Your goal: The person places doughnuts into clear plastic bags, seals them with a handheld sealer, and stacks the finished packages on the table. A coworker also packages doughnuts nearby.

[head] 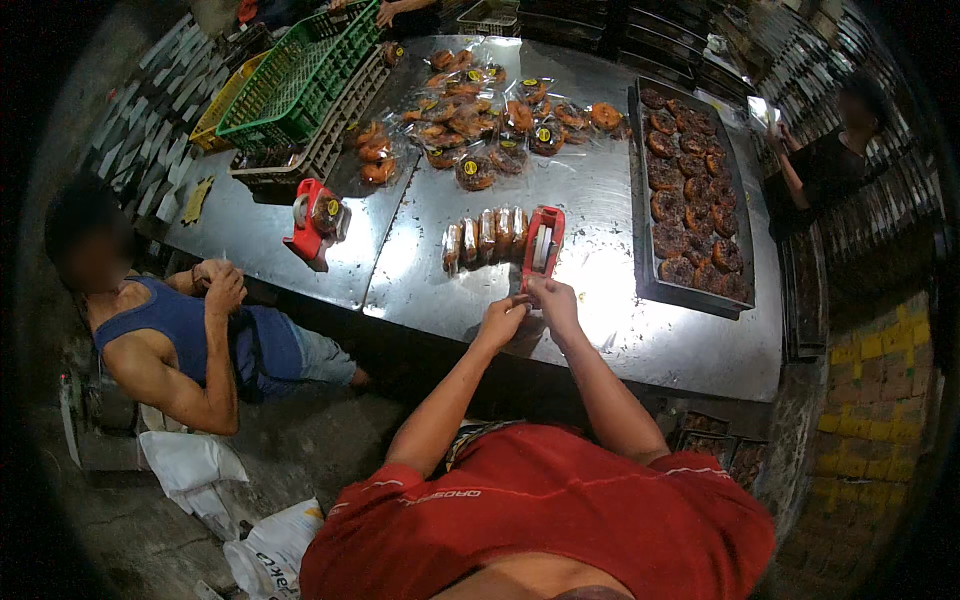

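A red tape dispenser (543,240) with a pale roll of tape stands on the metal table (442,319) before me. At its near end my left hand (501,324) and my right hand (556,306) meet, fingertips pinched close together. Something small and dark shows between them, but my fingers hide most of it, and I cannot tell what either hand grips. Just left of the dispenser, several doughnuts in clear wrappers (487,236) stand on edge in a row.
Bagged doughnuts with yellow stickers (474,171) lie heaped farther back. A tray of chocolate-topped doughnuts (694,191) stands right. Another red tape dispenser (306,225) and stacked crates, one a green crate (296,82), stand left. A seated person (187,330) is at my left; another person (825,161) stands right.
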### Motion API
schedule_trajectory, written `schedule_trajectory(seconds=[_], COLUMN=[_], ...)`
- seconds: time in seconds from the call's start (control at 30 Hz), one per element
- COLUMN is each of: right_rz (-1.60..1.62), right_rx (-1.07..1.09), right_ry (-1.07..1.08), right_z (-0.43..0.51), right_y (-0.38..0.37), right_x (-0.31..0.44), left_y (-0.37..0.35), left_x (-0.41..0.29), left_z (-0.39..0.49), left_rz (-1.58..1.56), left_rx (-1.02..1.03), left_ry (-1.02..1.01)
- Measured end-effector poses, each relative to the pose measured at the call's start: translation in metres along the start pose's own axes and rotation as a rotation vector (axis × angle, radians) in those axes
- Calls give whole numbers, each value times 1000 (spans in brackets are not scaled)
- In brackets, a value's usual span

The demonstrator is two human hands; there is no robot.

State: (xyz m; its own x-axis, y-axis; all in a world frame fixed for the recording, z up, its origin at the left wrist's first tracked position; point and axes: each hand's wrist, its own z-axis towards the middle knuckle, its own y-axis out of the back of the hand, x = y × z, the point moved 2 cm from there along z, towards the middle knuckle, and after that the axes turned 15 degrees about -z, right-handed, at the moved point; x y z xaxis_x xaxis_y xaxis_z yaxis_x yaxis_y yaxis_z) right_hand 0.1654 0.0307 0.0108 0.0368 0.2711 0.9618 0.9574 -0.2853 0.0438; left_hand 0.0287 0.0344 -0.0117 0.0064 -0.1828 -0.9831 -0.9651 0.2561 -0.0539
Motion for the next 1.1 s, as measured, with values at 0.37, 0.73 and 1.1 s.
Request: schedule_trajectory(seconds=[0.37, 0.73, 1.1], right_rz=[-439, -792, -872], right_rx=[146, 384, 239], right_ry=[142, 671, 543], right_z=[-31, -34, 170], right_y=[14, 1, -35], right_x=[16, 104, 120], left_y=[40, 37, 107], left_x=[-20, -107, -69], left_z=[-42, -29, 50], left_rz=[36, -444, -242], left_rx=[-243, -45, -736], left_ry=[68, 60, -246])
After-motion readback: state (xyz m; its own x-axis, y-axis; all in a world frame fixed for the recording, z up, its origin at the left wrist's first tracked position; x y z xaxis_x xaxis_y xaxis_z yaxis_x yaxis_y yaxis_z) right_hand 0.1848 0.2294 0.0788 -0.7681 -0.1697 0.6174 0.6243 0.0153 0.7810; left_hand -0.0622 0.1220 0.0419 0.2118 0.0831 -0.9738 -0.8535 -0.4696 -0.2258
